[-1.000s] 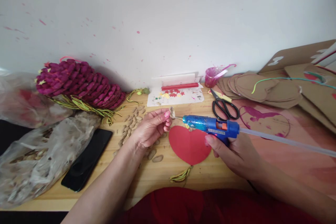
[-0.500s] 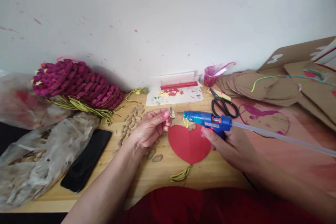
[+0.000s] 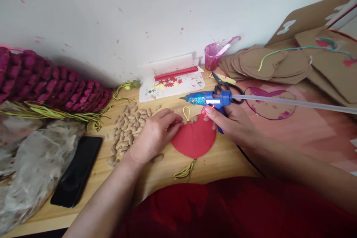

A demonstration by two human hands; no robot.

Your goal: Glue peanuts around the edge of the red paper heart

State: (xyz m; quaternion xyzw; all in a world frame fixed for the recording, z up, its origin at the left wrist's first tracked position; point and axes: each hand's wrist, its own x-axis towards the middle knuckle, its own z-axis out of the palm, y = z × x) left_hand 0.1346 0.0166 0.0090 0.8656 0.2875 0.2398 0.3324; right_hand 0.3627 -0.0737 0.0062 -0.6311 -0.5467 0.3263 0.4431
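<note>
A red paper heart lies on the wooden table, with a yellow thread loop at its top and a yellow tassel below it. My left hand is lowered onto the heart's upper left edge, fingers pinched together on something I cannot make out. My right hand grips a blue glue gun above the heart, nozzle pointing left, a clear glue stick trailing to the right. Peanut shells lie scattered left of my left hand.
Black scissors and a pink cup stand behind the glue gun. A sticker sheet leans at the wall. Magenta shell decorations, plastic bags and a black phone fill the left; brown cardboard hearts the right.
My left hand came down from in front of the glue nozzle onto the heart's edge. The glue gun moved slightly left and back. The camera tilted downward.
</note>
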